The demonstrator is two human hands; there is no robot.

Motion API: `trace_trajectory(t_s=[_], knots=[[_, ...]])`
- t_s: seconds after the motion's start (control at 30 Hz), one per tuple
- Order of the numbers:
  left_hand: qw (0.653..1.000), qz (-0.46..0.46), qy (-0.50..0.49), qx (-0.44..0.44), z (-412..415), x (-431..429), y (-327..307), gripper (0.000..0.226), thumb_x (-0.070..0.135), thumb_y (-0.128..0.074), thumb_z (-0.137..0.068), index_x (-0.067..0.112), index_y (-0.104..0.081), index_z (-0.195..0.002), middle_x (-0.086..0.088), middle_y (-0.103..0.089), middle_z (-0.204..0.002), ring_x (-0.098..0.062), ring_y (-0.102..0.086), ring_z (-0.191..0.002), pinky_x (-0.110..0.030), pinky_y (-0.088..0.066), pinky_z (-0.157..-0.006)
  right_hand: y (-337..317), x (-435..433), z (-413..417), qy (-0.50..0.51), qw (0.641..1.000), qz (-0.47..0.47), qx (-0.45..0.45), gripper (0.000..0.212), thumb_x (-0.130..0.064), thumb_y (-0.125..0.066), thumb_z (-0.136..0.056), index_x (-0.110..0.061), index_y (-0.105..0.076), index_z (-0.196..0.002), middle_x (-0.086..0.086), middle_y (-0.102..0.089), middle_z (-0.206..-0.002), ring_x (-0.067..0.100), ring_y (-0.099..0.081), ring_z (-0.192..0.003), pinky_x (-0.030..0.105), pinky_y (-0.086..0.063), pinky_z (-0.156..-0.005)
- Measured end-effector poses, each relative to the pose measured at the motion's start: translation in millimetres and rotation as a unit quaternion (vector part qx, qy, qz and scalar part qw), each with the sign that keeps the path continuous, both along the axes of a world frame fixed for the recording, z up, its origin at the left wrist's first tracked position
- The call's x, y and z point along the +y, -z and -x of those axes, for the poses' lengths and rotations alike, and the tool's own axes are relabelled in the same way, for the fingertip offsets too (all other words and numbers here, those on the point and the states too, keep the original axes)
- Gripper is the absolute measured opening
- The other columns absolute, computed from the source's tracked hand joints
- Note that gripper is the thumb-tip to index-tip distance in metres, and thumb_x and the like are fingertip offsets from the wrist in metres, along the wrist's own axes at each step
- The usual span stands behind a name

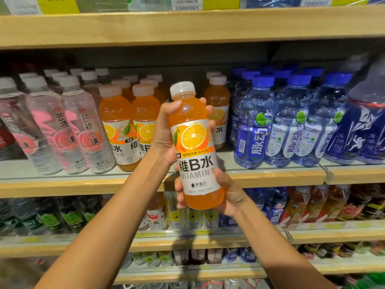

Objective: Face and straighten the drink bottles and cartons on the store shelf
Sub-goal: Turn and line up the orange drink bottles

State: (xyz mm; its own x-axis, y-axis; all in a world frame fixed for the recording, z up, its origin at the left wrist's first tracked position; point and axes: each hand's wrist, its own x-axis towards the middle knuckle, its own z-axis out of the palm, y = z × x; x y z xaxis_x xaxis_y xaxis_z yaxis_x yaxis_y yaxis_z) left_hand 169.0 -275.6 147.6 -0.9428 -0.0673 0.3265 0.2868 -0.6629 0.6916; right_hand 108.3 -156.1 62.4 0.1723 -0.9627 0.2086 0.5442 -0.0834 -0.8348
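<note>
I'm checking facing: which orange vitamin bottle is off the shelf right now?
The held orange bottle: left hand grips its shoulder, right hand its base. The other orange bottles stand on the shelf.

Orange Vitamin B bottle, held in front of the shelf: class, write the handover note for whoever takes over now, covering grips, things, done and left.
Grips: the left grip curls round the upper body of the orange bottle; the right grip cups its base.
Things: the bottle is off the shelf, slightly tilted, label towards the camera.
Done: only this bottle is in hand.
Left: set it upright, label forward, probably in the gap beside the orange row; then check the blue bottles.
</note>
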Motion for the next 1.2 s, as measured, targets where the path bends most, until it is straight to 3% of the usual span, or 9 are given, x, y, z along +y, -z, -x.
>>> trace_trajectory(t_s=[0.2, 0.33, 0.43, 0.6, 0.7, 0.8, 0.9, 1.03, 1.2], knots=[[1.0, 0.009, -0.008, -0.019, -1.1, -2.7, 10.3, 0.068, 0.035, -0.086, -0.059, 0.004, -0.06, -0.114, -0.015, -0.067, -0.104, -0.027, -0.067, -0.089, -0.037, -0.056, -0.083, -1.0, 4.3, -5.2, 0.101, 0.992, 0.017, 0.069, 0.06, -0.036, -0.082, -0.066, -0.009, -0.059, -0.115, 0.016, -0.065, -0.094, 0.028, -0.066, -0.079, 0.04, -0.057, -0.071], [0.947, 0.172, -0.244, -0.116, -6.8, 0.2, 17.6, 0.045, 0.057, -0.065, -0.078, 0.02, -0.07, -0.103, -0.011, -0.069, -0.1, -0.024, -0.066, -0.09, -0.031, -0.053, -0.081, -2.5, 11.3, 2.2, 0.254, 0.956, -0.001, 0.148, 0.05, -0.029, -0.077, -0.061, -0.012, -0.065, -0.106, 0.016, -0.07, -0.094, 0.031, -0.068, -0.08, 0.04, -0.056, -0.072], [0.891, 0.224, -0.378, -0.117, -9.9, 6.1, 18.6, 0.028, 0.05, -0.053, -0.091, 0.026, -0.067, -0.085, 0.008, -0.066, -0.069, -0.004, -0.062, -0.062, -0.015, -0.047, -0.061, -4.1, 12.5, 4.3, 0.382, 0.893, -0.048, 0.232, 0.065, -0.04, -0.079, -0.052, -0.016, -0.061, -0.109, 0.005, -0.073, -0.098, 0.02, -0.071, -0.087, 0.033, -0.056, -0.076], [0.849, 0.271, -0.432, -0.138, -8.1, 27.3, 14.0, 0.055, 0.059, -0.066, -0.073, 0.027, -0.057, -0.116, 0.004, -0.069, -0.109, -0.007, -0.069, -0.095, -0.025, -0.055, -0.079, -3.8, 12.4, -7.7, 0.534, 0.735, -0.062, 0.414, 0.056, -0.04, -0.078, -0.057, -0.022, -0.054, -0.104, -0.009, -0.065, -0.089, 0.003, -0.063, -0.08, 0.027, -0.053, -0.067], [0.836, 0.235, -0.474, -0.143, -4.2, 37.1, 11.0, 0.063, 0.046, -0.082, -0.067, 0.018, -0.057, -0.118, -0.002, -0.07, -0.107, -0.013, -0.069, -0.095, -0.033, -0.057, -0.085, 0.4, 10.2, -17.5, 0.556, 0.695, -0.056, 0.452, 0.059, -0.035, -0.077, -0.062, -0.021, -0.046, -0.11, -0.004, -0.064, -0.089, 0.015, -0.063, -0.08, 0.039, -0.053, -0.067], [0.827, 0.21, -0.502, -0.14, -2.0, 38.9, 9.9, 0.045, 0.027, -0.082, -0.071, 0.012, -0.062, -0.108, -0.003, -0.071, -0.094, -0.015, -0.07, -0.086, -0.03, -0.057, -0.076, 5.5, 9.6, -23.0, 0.54, 0.704, -0.066, 0.457, 0.066, -0.039, -0.077, -0.065, -0.021, -0.041, -0.117, 0.0, -0.063, -0.102, 0.022, -0.063, -0.092, 0.044, -0.052, -0.076], [0.846, 0.203, -0.478, -0.123, -5.7, 34.6, 7.6, 0.026, 0.017, -0.08, -0.072, 0.017, -0.064, -0.092, 0.002, -0.071, -0.08, -0.011, -0.069, -0.073, -0.027, -0.055, -0.065, 5.0, 17.0, -18.2, 0.479, 0.789, -0.061, 0.38, 0.076, -0.051, -0.076, -0.063, -0.026, -0.041, -0.126, -0.005, -0.062, -0.117, 0.016, -0.062, -0.106, 0.038, -0.052, -0.088], [0.931, 0.143, -0.319, -0.107, -14.7, 24.3, 1.6, 0.045, 0.025, -0.078, -0.054, 0.013, -0.064, -0.095, -0.011, -0.071, -0.094, -0.024, -0.069, -0.079, -0.038, -0.058, -0.072, -3.4, 28.8, -2.8, 0.279, 0.948, -0.061, 0.14, 0.087, -0.052, -0.084, -0.057, -0.017, -0.049, -0.129, 0.009, -0.065, -0.122, 0.022, -0.064, -0.109, 0.036, -0.054, -0.09], [0.993, 0.064, -0.099, -0.03, -14.9, 17.0, -3.4, 0.072, 0.029, -0.091, -0.043, 0.01, -0.061, -0.105, -0.01, -0.067, -0.093, -0.024, -0.066, -0.076, -0.033, -0.056, -0.07, -7.2, 29.4, -4.3, 0.099, 0.993, -0.024, 0.056, 0.079, -0.043, -0.085, -0.063, -0.006, -0.054, -0.126, 0.025, -0.064, -0.107, 0.036, -0.066, -0.092, 0.051, -0.051, -0.091]])
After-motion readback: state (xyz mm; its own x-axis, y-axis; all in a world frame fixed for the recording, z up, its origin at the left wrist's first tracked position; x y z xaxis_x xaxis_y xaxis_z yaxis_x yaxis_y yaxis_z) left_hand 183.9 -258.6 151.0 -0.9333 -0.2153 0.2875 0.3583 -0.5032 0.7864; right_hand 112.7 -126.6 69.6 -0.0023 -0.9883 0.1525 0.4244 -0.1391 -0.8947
